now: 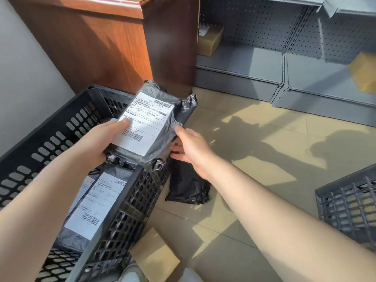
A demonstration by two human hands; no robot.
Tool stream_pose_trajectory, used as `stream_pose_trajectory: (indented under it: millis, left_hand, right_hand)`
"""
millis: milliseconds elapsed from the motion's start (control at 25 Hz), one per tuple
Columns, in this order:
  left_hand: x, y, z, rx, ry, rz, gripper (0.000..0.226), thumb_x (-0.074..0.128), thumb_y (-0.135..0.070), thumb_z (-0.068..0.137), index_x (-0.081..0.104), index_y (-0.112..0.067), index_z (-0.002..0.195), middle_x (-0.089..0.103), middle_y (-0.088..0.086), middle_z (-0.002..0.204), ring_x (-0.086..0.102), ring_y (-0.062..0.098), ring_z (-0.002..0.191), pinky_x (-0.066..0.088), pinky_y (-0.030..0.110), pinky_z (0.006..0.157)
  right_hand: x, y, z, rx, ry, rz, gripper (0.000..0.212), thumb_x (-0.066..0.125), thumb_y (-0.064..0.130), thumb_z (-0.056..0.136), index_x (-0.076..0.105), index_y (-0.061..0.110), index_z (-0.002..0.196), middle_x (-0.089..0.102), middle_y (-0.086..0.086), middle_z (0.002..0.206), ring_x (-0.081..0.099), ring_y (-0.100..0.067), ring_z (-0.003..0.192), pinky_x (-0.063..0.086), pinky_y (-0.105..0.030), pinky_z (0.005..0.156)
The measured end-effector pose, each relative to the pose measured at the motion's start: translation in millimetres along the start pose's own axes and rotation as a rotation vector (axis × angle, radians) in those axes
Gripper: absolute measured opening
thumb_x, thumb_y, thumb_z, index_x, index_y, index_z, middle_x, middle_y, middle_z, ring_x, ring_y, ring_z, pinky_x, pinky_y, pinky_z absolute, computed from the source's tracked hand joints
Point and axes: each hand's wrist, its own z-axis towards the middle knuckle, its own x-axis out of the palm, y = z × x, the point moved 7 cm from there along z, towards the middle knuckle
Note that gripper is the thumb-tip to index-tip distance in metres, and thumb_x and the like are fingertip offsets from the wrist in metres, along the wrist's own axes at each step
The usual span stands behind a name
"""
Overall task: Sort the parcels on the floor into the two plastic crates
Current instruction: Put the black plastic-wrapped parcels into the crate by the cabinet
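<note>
A black plastic parcel with a white shipping label facing up is held in the air above the near corner of the black crate on the left. The left hand grips it from the left side: the thumb lies on the label, and the other fingers are curled under the parcel, where they are hidden. The left forearm comes up from the lower left edge, over the crate.

The right hand is just beside the right edge of the parcel. Its fingers are spread and relaxed; the thumb tip is at the loose plastic wrap, and I cannot tell if it really touches. This hand holds nothing. The right arm stretches from the lower right corner across the floor.

Inside the left crate lies another labelled parcel. On the tiled floor, a black parcel rests against the crate wall, under the right hand. A brown parcel lies lower. The second crate stands at the right edge, well apart.
</note>
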Motion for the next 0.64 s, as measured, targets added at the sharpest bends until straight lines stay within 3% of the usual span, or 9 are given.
stream_pose_trajectory:
  millis: [80, 200, 280, 360, 480, 640]
  left_hand:
    - [-19.9, 11.2, 3.5, -0.055, -0.054, -0.048, 0.034, 0.058, -0.043, 0.094, 0.068, -0.017, 0.113, 0.076, 0.003, 0.108, 0.071, 0.023, 0.099, 0.045, 0.043, 0.103]
    - [-48.1, 28.7, 9.7, -0.134, -0.152, -0.151, 0.030, 0.061, -0.040, 0.094, 0.067, -0.015, 0.109, 0.076, 0.005, 0.106, 0.074, 0.019, 0.082, 0.054, 0.035, 0.082]
    - [-64.2, 37.8, 15.2, -0.147, -0.203, -0.173, 0.023, 0.060, -0.036, 0.095, 0.065, -0.015, 0.103, 0.077, 0.003, 0.097, 0.074, 0.015, 0.070, 0.055, 0.033, 0.075]
    - [-74.8, 45.6, 22.2, -0.144, -0.230, -0.159, 0.018, 0.058, -0.032, 0.098, 0.064, -0.015, 0.100, 0.078, -0.001, 0.083, 0.073, 0.012, 0.061, 0.059, 0.031, 0.066]
    - [-83.8, 54.9, 29.3, -0.133, -0.259, -0.113, 0.016, 0.058, -0.031, 0.098, 0.064, -0.015, 0.098, 0.076, -0.002, 0.072, 0.072, 0.011, 0.057, 0.060, 0.026, 0.054]
    - [-80.4, 63.1, 43.1, -0.125, -0.248, -0.034, 0.017, 0.060, -0.033, 0.096, 0.064, -0.016, 0.097, 0.075, 0.002, 0.082, 0.072, 0.012, 0.058, 0.060, 0.030, 0.062]
  right_hand:
    - [16.3, -0.7, 3.6, -0.083, 0.012, -0.224, 0.052, 0.042, 0.044, 0.102, 0.052, 0.002, 0.130, 0.059, -0.020, 0.129, 0.059, -0.032, 0.112, 0.049, -0.046, 0.102]
    - [38.8, -2.8, 4.0, -0.256, 0.077, -0.587, 0.050, 0.042, 0.038, 0.103, 0.040, 0.021, 0.149, 0.040, -0.001, 0.153, 0.038, -0.023, 0.139, 0.032, -0.030, 0.106]
    - [45.8, -10.5, 6.5, -0.329, 0.083, -0.792, 0.054, 0.043, 0.036, 0.103, 0.030, 0.028, 0.154, 0.016, 0.004, 0.165, 0.013, -0.019, 0.150, 0.022, -0.035, 0.116]
    - [46.7, -18.4, 7.0, -0.380, 0.059, -0.952, 0.057, 0.044, 0.038, 0.103, 0.025, 0.031, 0.156, 0.003, 0.006, 0.167, -0.002, -0.020, 0.152, 0.016, -0.043, 0.120]
    - [47.6, -22.7, 5.2, -0.489, 0.008, -1.189, 0.060, 0.043, 0.035, 0.102, 0.018, 0.029, 0.157, 0.000, 0.004, 0.167, -0.004, -0.023, 0.153, 0.013, -0.046, 0.121]
    - [49.7, -28.1, 4.8, -0.590, 0.000, -1.403, 0.072, 0.047, 0.020, 0.097, 0.008, 0.023, 0.159, -0.003, 0.001, 0.167, -0.002, -0.029, 0.153, 0.012, -0.046, 0.123]
